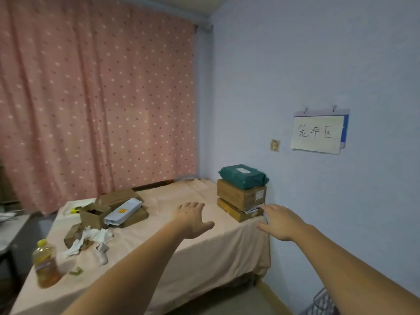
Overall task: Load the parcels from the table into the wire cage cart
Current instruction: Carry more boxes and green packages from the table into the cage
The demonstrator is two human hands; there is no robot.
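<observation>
A stack of parcels stands at the table's right edge by the wall: a green poly bag (pixel 243 177) on top of a brown carton (pixel 239 193), which sits on a flatter brown carton (pixel 234 211). My left hand (pixel 193 218) hovers open over the cloth just left of the stack, holding nothing. My right hand (pixel 278 220) is open at the stack's near right corner, its fingertips close to the bottom carton. A corner of the wire cage cart (pixel 323 302) shows at the bottom right.
More cartons and a pale mailer (pixel 123 211) lie at the table's (pixel 181 258) left middle, with crumpled white cloth (pixel 95 242) and an oil bottle (pixel 44 262) nearer me. A paper sign (pixel 317 134) hangs on the right wall. Pink curtains hang behind the table.
</observation>
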